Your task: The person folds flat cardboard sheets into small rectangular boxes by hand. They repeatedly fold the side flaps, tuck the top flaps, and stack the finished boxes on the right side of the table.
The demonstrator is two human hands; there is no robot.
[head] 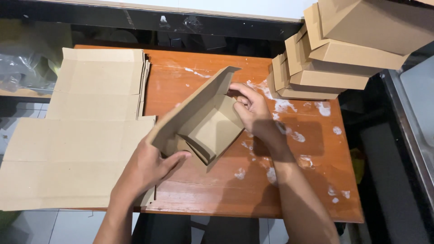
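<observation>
A half-folded brown cardboard box [205,124] sits tilted on the orange wooden table [235,185], its long lid flap raised toward the far side. My left hand [149,167] grips the box's near-left corner, thumb pressed against a side flap. My right hand [253,110] holds the far-right wall, fingers curled over its edge into the box. Both hands are on the same box.
A stack of flat unfolded cardboard blanks [86,131] lies on the left, overhanging the table edge. Several folded boxes [334,54] are stacked at the back right. White paint marks dot the tabletop. A metal surface [416,113] runs along the right side.
</observation>
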